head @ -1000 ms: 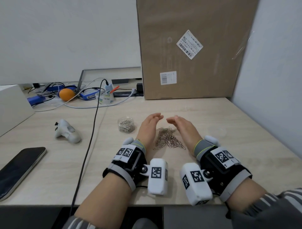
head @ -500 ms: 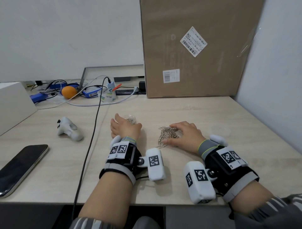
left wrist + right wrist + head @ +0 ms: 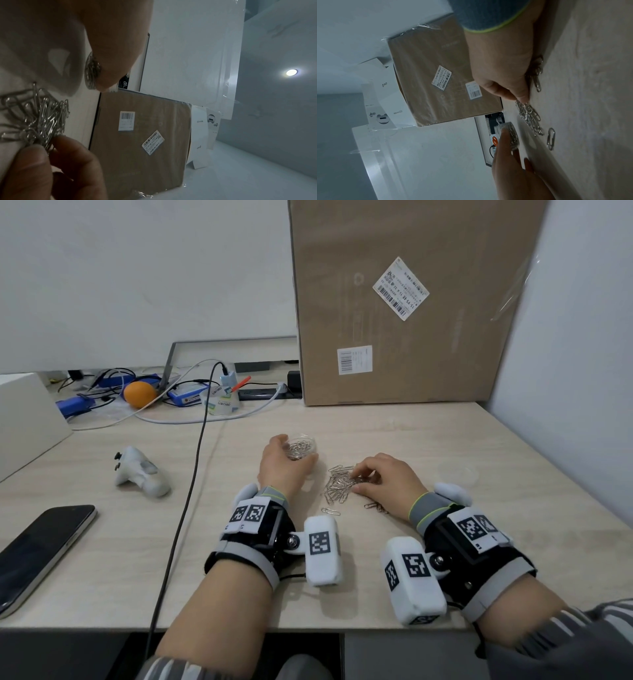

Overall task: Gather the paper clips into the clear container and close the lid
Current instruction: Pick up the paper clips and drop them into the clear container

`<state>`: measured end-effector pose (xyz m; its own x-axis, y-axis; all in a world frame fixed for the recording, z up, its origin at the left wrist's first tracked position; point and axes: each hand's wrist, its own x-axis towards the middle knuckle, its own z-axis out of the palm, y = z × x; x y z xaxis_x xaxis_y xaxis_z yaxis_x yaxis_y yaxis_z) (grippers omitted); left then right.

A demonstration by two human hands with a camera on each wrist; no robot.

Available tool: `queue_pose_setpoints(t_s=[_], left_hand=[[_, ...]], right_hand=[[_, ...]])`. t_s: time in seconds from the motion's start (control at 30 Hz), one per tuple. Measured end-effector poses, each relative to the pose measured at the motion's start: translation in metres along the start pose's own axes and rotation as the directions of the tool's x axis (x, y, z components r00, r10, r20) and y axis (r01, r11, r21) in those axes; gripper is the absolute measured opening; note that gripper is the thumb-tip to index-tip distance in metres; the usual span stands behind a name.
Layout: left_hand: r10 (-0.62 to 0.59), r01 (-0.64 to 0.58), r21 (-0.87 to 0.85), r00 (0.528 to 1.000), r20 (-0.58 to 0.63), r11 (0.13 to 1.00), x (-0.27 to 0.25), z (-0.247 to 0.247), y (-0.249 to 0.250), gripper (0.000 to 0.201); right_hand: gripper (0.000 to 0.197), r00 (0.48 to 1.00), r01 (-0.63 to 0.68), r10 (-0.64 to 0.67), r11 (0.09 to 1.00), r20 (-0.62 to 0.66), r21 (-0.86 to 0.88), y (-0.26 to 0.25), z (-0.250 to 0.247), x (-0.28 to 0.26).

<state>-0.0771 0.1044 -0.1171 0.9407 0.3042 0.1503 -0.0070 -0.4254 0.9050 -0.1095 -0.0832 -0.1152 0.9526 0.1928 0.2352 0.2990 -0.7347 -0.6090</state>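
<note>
A small clear container (image 3: 302, 446) holding several paper clips stands on the desk, and my left hand (image 3: 286, 461) grips it with fingers curled round its wall. Just right of it lies a loose pile of silver paper clips (image 3: 337, 486). My right hand (image 3: 368, 479) rests on the pile, its curled fingertips pinching clips at the right edge. In the right wrist view the right hand's fingertips (image 3: 521, 98) touch the paper clips (image 3: 529, 116), with the container (image 3: 511, 133) beyond. A single clip (image 3: 331, 511) and a few more (image 3: 376, 506) lie nearer me. The clear lid (image 3: 458, 472) lies flat at the right.
A large cardboard box (image 3: 404, 313) stands at the back right against the wall. A black cable (image 3: 191, 484) runs down the desk left of my left arm. A white controller (image 3: 140, 472) and a phone (image 3: 37, 553) lie at the left; cables and an orange (image 3: 138, 394) lie behind.
Both hands were cupped open around the pile. My left hand went left, took hold of the container and brought it closer to the pile. My right hand settled on the clips and curled.
</note>
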Motion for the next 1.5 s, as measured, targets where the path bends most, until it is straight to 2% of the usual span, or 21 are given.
queue_pose_setpoints(t_s=[0.17, 0.43, 0.53, 0.63, 0.73, 0.8, 0.9, 1.03, 1.17, 1.27, 1.33, 1.43, 1.5], left_hand=[[0.066, -0.062, -0.068, 0.996, 0.060, 0.996, -0.006, 0.005, 0.003, 0.065], [0.095, -0.076, -0.139, 0.986, 0.139, 0.987, -0.014, 0.010, 0.004, 0.064], [0.115, -0.090, -0.151, 0.980, 0.165, 0.984, -0.017, 0.010, 0.007, 0.062], [0.138, -0.105, -0.173, 0.972, 0.190, 0.979, -0.020, 0.012, 0.008, 0.061], [0.155, -0.123, -0.140, 0.958, 0.241, 0.982, -0.021, 0.011, 0.010, 0.067], [0.181, -0.155, -0.112, 0.939, 0.293, 0.982, -0.022, 0.010, 0.013, 0.069], [0.232, -0.219, -0.076, 0.901, 0.367, 0.973, -0.024, 0.011, 0.016, 0.067], [0.283, -0.289, -0.053, 0.856, 0.433, 0.956, -0.026, 0.013, 0.018, 0.060], [0.311, -0.326, -0.045, 0.839, 0.446, 0.944, -0.026, 0.014, 0.019, 0.054], [0.307, -0.319, -0.047, 0.848, 0.431, 0.947, -0.025, 0.014, 0.018, 0.057], [0.288, -0.290, -0.058, 0.871, 0.397, 0.955, -0.024, 0.014, 0.017, 0.062], [0.211, -0.196, -0.082, 0.945, 0.251, 0.977, -0.022, 0.014, 0.014, 0.069], [0.141, -0.122, -0.141, 0.981, 0.135, 0.982, -0.019, 0.012, 0.012, 0.067]], right_hand=[[0.008, 0.998, 0.012, -0.015, 0.998, -0.058, -0.056, -0.001, -0.001, 0.001], [0.014, 0.990, -0.045, 0.034, 0.996, -0.140, -0.071, -0.001, -0.004, 0.003], [0.010, 0.967, -0.073, 0.087, 0.995, -0.238, 0.064, -0.001, -0.004, 0.002], [0.006, 0.915, -0.096, 0.194, 0.956, -0.352, 0.278, 0.000, -0.005, 0.003], [0.006, 0.850, 0.006, 0.251, 0.875, -0.463, 0.484, -0.004, -0.011, 0.003], [0.006, 0.832, 0.117, 0.223, 0.825, -0.508, 0.553, -0.011, -0.014, 0.002], [0.008, 0.862, 0.206, 0.081, 0.846, -0.501, 0.492, -0.021, -0.012, 0.000], [0.009, 0.908, 0.214, -0.041, 0.900, -0.416, 0.379, -0.021, -0.005, 0.000], [0.009, 0.934, 0.207, -0.116, 0.946, -0.339, 0.248, -0.018, -0.005, -0.002], [0.013, 0.951, 0.150, -0.077, 0.962, -0.299, 0.230, -0.017, -0.004, -0.002], [0.016, 0.946, 0.126, -0.037, 0.957, -0.321, 0.262, -0.017, -0.004, -0.002], [0.015, 0.902, 0.126, -0.010, 0.962, -0.431, 0.243, -0.013, -0.005, 0.000], [0.017, 0.921, 0.065, 0.022, 0.976, -0.390, 0.207, -0.009, -0.003, 0.003]])
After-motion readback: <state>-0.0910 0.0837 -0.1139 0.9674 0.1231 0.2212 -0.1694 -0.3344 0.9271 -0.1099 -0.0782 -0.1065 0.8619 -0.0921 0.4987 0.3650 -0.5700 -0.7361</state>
